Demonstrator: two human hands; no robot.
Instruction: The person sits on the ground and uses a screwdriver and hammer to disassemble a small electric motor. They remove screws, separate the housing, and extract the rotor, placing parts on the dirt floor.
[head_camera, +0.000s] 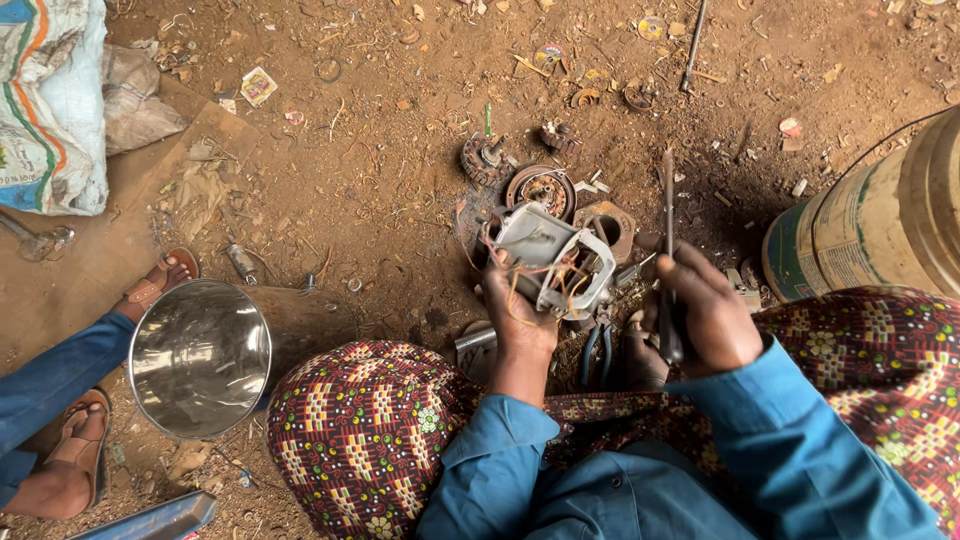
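Motor housing (553, 262), grey with copper wires spilling out, sits gripped in the left hand (518, 312) above the dirt floor (380, 180). The right hand (705, 312) is clenched round a screwdriver (668, 215), shaft pointing away. A steel bucket (200, 358) lies tipped nearby, rusty motor parts (540, 188) just beyond.
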